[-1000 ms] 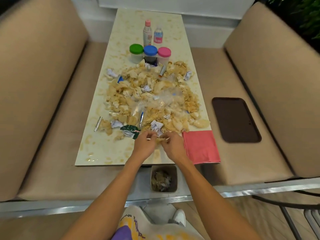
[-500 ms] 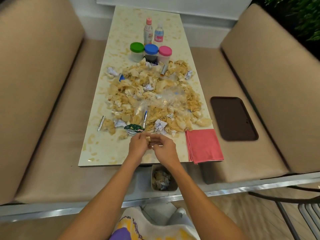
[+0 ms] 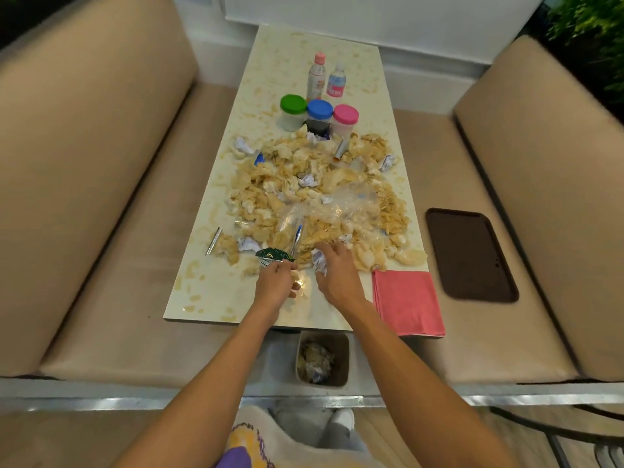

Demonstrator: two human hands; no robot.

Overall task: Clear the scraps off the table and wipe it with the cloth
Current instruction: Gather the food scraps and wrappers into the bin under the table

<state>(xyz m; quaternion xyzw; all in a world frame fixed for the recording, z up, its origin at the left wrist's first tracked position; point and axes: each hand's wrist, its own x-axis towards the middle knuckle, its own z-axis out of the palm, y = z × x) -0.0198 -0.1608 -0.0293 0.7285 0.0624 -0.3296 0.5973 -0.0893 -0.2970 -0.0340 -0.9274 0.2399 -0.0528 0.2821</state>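
Observation:
A wide heap of chip scraps [image 3: 270,197], crumpled papers and a clear plastic bag [image 3: 341,202] covers the middle of the speckled table [image 3: 233,298]. My left hand [image 3: 275,283] is at the heap's near edge, fingers curled on the near end of a green wrapper [image 3: 270,255]. Just to its right, my right hand [image 3: 336,276] reaches into the heap and pinches a crumpled white paper [image 3: 319,262] between thumb and fingers. A folded pink cloth [image 3: 407,302] lies on the table's near right corner, right of both hands.
A small bin [image 3: 322,359] with scraps in it stands on the floor under the table's near edge. Three lidded jars [image 3: 319,111] and two bottles [image 3: 315,77] stand beyond the heap. A dark tray [image 3: 471,255] lies on the right bench. Padded benches flank the table.
My hands, held together over the near edge, have parted. The left went left to the green wrapper; the right went forward to the crumpled paper.

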